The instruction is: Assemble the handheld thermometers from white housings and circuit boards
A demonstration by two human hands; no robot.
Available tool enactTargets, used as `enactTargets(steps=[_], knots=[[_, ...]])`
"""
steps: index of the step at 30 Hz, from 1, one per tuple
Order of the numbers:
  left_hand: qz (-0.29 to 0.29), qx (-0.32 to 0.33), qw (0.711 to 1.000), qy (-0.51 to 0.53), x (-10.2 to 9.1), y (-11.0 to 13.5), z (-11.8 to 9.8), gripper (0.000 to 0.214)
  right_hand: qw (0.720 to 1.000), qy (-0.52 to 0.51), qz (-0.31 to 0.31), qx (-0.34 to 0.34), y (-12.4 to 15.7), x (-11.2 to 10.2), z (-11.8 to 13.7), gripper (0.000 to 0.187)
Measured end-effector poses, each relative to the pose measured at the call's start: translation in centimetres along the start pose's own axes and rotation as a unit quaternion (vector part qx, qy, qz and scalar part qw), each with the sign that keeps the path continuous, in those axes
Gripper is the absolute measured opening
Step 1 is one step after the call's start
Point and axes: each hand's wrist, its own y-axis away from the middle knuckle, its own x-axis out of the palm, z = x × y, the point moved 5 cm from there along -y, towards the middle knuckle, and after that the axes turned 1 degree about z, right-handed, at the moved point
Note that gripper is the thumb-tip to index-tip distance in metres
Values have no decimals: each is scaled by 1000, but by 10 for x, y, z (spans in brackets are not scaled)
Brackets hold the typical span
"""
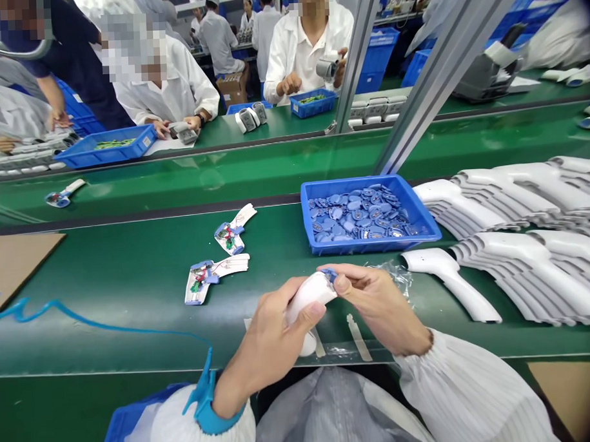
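My left hand (272,328) is closed around a white pistol-shaped plastic housing (311,296), held just above the green bench. At the housing's far end sits a small blue plastic piece (328,274). My right hand (382,305) pinches this piece against the housing with thumb and fingers. Part of the housing is hidden behind my left hand. Beyond my hands stands a blue tray (376,246) full of blue oval plastic pieces (355,212). Two opened housing halves, one nearer (214,275) and one farther (235,231), lie to the left with wires and green boards showing.
Stacked white housings (523,264) fill the right side, beside a single housing (452,277). A blue coiled cord (134,330) runs from my left wristband. A metal post (445,80) rises behind the tray. Co-workers sit across the line; cardboard (20,263) lies at left.
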Motion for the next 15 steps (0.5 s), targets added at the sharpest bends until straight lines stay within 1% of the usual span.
enactTargets(steps=[2, 3, 5, 7, 8, 9, 10, 11, 13, 15], knots=[[-26, 14, 999, -40, -2, 3, -4, 34, 996, 78, -31, -35, 1, -2, 10, 33], [-40, 21, 998, -54, -3, 4, -7, 33, 987, 133, -54, -67, 3, -3, 17, 27], [-56, 28, 996, -70, -5, 5, -10, 30, 953, 244, -97, -151, 9, 0, 31, 18], [-62, 30, 995, -73, -6, 4, -12, 28, 912, 317, -115, -233, 17, 7, 42, 22], [-61, 30, 995, -70, -6, 4, -12, 28, 900, 335, -110, -257, 21, 12, 44, 26], [-59, 30, 996, -66, -6, 4, -11, 28, 895, 342, -98, -270, 24, 16, 44, 29], [-56, 29, 996, -59, -6, 4, -11, 28, 897, 342, -83, -267, 26, 18, 43, 31], [-51, 29, 997, -51, -5, 4, -9, 28, 905, 333, -69, -254, 26, 19, 41, 32], [-36, 22, 999, -30, -5, 6, -6, 30, 929, 303, -47, -206, 25, 17, 36, 30], [-17, 7, 1000, -8, -4, 7, -2, 33, 949, 274, -44, -147, 22, 11, 32, 25]])
